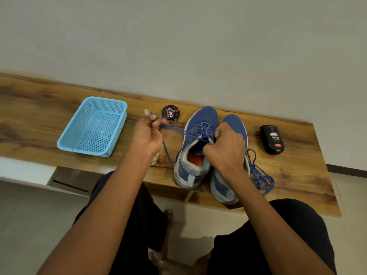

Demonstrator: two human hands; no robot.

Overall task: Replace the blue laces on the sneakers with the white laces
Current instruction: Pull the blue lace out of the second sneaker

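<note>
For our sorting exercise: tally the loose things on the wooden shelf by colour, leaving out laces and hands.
Blue: 3 – basket, left sneaker, right sneaker
Black: 2 – polish tin, polish bottle
Total: 5

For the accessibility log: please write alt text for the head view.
A person's left hand pulls a blue lace out of the left sneaker while the right hand steadies it. A removed blue lace lies beside the right sneaker on a wooden bench, with an empty blue basket.
</note>
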